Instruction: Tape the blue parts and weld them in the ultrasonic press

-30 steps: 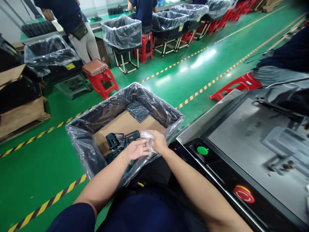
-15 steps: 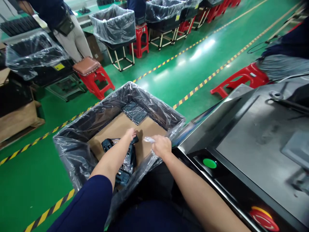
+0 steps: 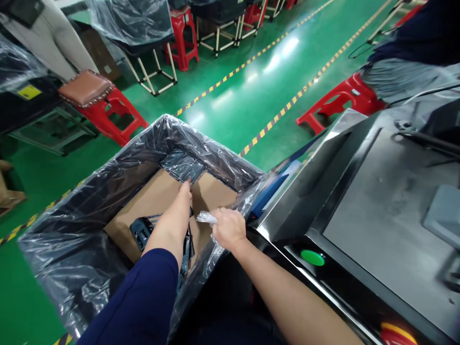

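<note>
A bin lined with clear plastic stands in front of me, with brown cardboard inside. My left hand reaches down into it, near dark plastic-wrapped parts in the far corner; its fingers are mostly hidden. Black parts lie on the cardboard, partly covered by my left forearm. My right hand is closed round a bunched piece of clear plastic at the bin's near right side.
On the right is a metal machine with a green button. Red stools stand beyond the bin and at the right. One person stands at the upper left; another sits at the upper right.
My left hand has moved farther toward the wrapped parts in the far corner. My right hand keeps its hold on the plastic. The view has shifted, and the bin appears larger.
</note>
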A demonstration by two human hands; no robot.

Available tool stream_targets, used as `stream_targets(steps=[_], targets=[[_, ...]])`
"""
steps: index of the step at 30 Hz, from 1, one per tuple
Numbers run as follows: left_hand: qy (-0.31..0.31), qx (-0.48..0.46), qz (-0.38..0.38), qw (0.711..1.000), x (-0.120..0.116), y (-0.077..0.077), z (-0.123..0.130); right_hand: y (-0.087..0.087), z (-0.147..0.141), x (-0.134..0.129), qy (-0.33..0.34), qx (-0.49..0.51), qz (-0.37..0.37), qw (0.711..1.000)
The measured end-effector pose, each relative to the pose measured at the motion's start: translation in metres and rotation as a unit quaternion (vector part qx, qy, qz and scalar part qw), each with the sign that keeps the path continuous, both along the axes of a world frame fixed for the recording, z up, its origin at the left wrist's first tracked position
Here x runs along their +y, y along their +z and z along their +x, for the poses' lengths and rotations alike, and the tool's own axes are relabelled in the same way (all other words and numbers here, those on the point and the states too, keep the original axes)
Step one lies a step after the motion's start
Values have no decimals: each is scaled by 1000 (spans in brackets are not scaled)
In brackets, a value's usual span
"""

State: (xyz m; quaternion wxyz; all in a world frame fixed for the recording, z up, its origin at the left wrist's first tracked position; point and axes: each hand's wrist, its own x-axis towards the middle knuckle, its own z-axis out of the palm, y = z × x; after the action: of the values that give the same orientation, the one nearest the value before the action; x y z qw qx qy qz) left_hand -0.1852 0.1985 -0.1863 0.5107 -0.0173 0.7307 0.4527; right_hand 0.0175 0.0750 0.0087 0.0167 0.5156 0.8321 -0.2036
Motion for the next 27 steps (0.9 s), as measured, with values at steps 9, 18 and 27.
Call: stream_targets(steps=[9, 18, 27], targets=[[39, -25, -36, 998, 16, 3, 3, 0, -2, 1, -1, -3, -9, 1000], [-15, -13, -44, 999, -38, 23, -32, 3, -2, 1, -8, -3, -7, 1000], [-85, 89, -169, 978, -170, 44, -123, 4, -4, 1, -9, -26, -3, 1000]])
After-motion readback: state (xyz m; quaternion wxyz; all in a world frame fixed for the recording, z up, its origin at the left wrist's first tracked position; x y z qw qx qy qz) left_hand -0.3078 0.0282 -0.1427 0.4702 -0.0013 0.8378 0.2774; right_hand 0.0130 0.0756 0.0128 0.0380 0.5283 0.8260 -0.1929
